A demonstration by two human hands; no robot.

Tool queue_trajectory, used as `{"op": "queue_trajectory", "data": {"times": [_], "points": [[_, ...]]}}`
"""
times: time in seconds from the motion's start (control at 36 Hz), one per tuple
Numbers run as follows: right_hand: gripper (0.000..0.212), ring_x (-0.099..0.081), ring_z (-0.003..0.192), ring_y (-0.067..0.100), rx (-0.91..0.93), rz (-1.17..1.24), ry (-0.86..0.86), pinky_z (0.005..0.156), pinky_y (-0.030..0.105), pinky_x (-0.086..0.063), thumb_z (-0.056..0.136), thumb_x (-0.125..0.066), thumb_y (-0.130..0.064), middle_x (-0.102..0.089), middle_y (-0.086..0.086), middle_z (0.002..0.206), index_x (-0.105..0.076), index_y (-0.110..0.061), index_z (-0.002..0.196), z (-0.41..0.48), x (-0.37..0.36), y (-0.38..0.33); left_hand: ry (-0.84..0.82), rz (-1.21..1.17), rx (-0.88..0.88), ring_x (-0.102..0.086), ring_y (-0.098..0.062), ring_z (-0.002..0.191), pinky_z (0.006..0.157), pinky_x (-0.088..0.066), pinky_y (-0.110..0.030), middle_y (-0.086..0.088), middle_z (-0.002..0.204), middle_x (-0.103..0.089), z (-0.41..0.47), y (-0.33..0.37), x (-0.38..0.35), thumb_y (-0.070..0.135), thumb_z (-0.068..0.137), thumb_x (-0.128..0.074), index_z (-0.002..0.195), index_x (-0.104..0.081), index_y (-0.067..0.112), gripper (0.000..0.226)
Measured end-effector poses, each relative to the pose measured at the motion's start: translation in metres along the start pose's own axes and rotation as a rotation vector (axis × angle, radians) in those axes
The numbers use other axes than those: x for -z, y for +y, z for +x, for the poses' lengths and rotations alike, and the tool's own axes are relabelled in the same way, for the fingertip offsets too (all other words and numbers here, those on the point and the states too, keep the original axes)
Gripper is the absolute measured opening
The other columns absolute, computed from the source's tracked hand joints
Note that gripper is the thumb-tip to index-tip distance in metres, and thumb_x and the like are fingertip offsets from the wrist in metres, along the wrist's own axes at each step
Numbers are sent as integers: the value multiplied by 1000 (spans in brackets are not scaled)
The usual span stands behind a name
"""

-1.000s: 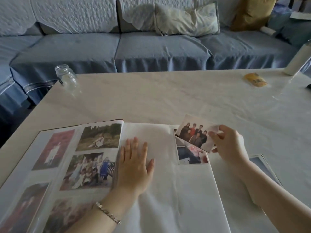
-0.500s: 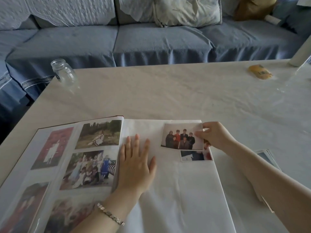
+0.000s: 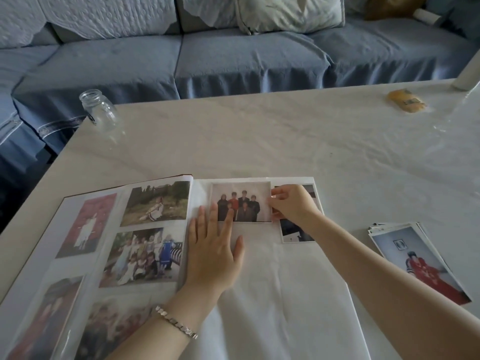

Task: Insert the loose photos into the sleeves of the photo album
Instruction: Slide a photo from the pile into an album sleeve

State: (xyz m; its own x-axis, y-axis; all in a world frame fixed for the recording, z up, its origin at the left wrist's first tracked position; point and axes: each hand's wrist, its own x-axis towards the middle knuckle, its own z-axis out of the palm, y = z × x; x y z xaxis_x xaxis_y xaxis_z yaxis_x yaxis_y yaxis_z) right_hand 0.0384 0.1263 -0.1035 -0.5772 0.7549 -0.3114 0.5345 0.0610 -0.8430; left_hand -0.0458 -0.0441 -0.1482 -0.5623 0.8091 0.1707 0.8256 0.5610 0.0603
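Observation:
The photo album (image 3: 272, 294) lies open on the table, its left page filled with several photos. A group photo (image 3: 240, 201) sits at the top left of the white right page; my right hand (image 3: 292, 205) pinches its right edge. My left hand (image 3: 211, 252) presses flat on the right page near the spine, its fingertips at the photo's lower edge. Another photo (image 3: 296, 232) at the page's upper right is partly hidden under my right hand. A stack of loose photos (image 3: 415, 258) lies on the table to the right of the album.
A glass jar (image 3: 100, 110) stands at the table's far left corner. A yellow packet (image 3: 406, 101) and a white cylinder (image 3: 467, 74) sit at the far right. Behind the white table (image 3: 259, 136) runs a blue sofa (image 3: 233, 55) with cushions.
My right hand has carried the group photo left across the right page, from its right side to its top left. My left hand stayed pressed on the page.

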Motion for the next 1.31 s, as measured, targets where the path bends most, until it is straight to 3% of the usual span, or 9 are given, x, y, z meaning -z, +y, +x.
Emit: {"op": "queue_trajectory", "data": {"times": [0.14, 0.25, 0.42, 0.56, 0.67, 0.78, 0.94, 1.17, 1.31], "points": [[9, -63, 55, 14, 0, 19, 53, 63, 23, -57, 85, -64, -6, -67, 2, 70, -69, -13, 84, -4, 1, 6, -9, -2, 2, -33, -39, 135, 109, -13, -44, -19, 146, -36, -1, 0, 0, 45, 88, -31, 140, -42, 17, 61], [6, -65, 59, 15, -29, 33, 75, 68, 24, -57, 84, -65, -7, -69, 6, 75, -71, -8, 86, -1, -3, 4, -57, -51, 30, -2, -31, 142, 113, 7, -38, -12, 154, -7, -2, 1, 1, 51, 88, -15, 144, -12, 23, 63], [8, -62, 62, 15, -137, 220, -35, 59, 17, -56, 83, -67, 0, -64, 4, 74, -68, -2, 90, 0, -7, -8, -27, -27, 16, -40, -40, 131, 108, -15, -44, -20, 140, -45, 1, 1, -1, 45, 85, -33, 131, -55, 13, 60], [8, -57, 69, 15, -106, 37, -70, 71, 25, -52, 81, -72, -12, -62, -1, 71, -71, -9, 87, 7, -12, -12, -38, -16, 23, -38, -38, 132, 114, -22, -47, -17, 142, -44, 0, 1, -2, 47, 87, -32, 136, -48, 15, 61], [9, -64, 78, 22, -138, 96, -161, 81, 31, -56, 84, -66, -1, -69, 12, 86, -71, -3, 91, 6, -6, -14, -41, -10, 25, -39, -38, 132, 106, -17, -44, -18, 141, -45, 0, 0, -3, 47, 87, -33, 136, -48, 15, 61], [12, -66, 60, 17, -194, 275, -118, 60, 21, -57, 87, -57, 2, -68, 12, 75, -68, 0, 85, -1, -2, -18, -56, -27, 21, -41, -38, 131, 105, -18, -44, -18, 140, -46, 1, 0, -2, 47, 86, -33, 135, -50, 14, 61], [17, -62, 59, 11, -44, 15, -3, 68, 21, -51, 75, -78, -24, -67, 1, 66, -70, -9, 75, -4, -8, -12, -49, -80, 27, -42, -39, 130, 106, -17, -44, -20, 139, -47, 1, 1, 0, 46, 85, -33, 133, -52, 12, 62], [11, -54, 63, 4, 83, -64, 160, 54, 13, -38, 79, -70, -10, -61, -8, 66, -65, -14, 68, -11, -23, -7, -63, -71, 32, -43, -38, 129, 106, -18, -44, -19, 138, -49, 1, 1, 1, 45, 86, -34, 132, -53, 12, 60], [9, -57, 65, 9, 195, -112, 218, 55, 13, -40, 81, -65, -8, -63, -6, 67, -67, -10, 72, -19, -27, -2, -113, -98, 32, -27, -35, 138, 111, -7, -41, -17, 147, -36, 0, 1, 0, 47, 89, -26, 141, -42, 14, 64]]}}
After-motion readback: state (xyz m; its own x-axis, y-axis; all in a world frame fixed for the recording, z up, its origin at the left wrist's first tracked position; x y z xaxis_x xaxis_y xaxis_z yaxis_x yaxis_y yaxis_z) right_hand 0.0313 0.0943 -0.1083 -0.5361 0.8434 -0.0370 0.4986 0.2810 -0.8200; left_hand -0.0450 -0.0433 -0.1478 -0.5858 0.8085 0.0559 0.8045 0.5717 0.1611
